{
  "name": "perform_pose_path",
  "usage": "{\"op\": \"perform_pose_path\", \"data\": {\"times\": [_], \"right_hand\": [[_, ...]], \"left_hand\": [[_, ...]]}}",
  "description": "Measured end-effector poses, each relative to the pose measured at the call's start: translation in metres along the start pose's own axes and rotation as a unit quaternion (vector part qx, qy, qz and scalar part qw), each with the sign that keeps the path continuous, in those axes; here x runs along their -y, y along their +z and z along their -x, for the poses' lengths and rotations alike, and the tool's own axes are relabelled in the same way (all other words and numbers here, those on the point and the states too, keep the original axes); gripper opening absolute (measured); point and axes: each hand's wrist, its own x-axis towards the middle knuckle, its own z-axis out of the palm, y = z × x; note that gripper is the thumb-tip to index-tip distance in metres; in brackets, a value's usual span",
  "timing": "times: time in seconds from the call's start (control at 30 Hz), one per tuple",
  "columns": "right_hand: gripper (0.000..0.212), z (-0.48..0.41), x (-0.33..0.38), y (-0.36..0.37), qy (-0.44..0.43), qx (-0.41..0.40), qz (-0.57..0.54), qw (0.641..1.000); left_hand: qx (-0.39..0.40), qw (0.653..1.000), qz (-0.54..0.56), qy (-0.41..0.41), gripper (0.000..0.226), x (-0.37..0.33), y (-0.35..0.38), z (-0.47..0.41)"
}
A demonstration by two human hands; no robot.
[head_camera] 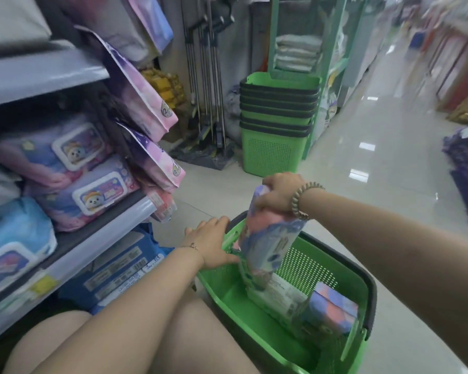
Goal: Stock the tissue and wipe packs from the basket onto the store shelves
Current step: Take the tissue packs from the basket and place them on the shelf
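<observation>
From my seat, the grey metal shelf unit (106,238) stands left of the green perforated plastic basket (308,263). Its tier carries lidded pink-and-lilac wipe packs (84,190), and flat pink hanging packs (157,168) dangle at the end nearest the basket. Inside the basket the tall pink-and-blue soft pack (268,247) stands on end, long axis upright, its top above the rim. Two smaller packs (333,311) lie in the basket's near right corner. The right hand (278,195) is clenched round the tall pack's top, so the shelf lies leftward from the grip, across the left hand (214,241) on the basket's shelf-side rim. Blur hides whether its fingers hook the rim or merely rest. I judge the hanging packs the likeliest snag.
</observation>
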Motion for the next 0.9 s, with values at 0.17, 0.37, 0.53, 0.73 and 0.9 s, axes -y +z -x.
{"op": "perform_pose_path", "data": {"times": [0.17, 0.37, 0.53, 0.73, 0.9], "right_hand": [[0.04, 0.01, 0.013, -0.045, -0.026, -0.06, -0.073, 0.995], [0.044, 0.023, 0.038, -0.082, -0.072, -0.126, -0.161, 0.976], [0.036, 0.03, 0.06, -0.101, -0.126, -0.126, -0.261, 0.949], [0.036, 0.037, 0.095, -0.114, -0.193, -0.11, -0.337, 0.915], [0.03, 0.035, 0.116, -0.113, -0.251, -0.091, -0.389, 0.882]], "left_hand": [[-0.042, 0.998, 0.046, -0.02, 0.137, 0.007, -0.025, 0.017], [-0.123, 0.99, 0.037, -0.056, 0.139, 0.024, -0.059, 0.047], [-0.215, 0.964, 0.146, -0.051, 0.13, 0.05, -0.081, 0.075], [-0.286, 0.941, 0.178, -0.041, 0.112, 0.08, -0.107, 0.113], [-0.368, 0.914, 0.169, -0.03, 0.094, 0.098, -0.131, 0.153]]}}
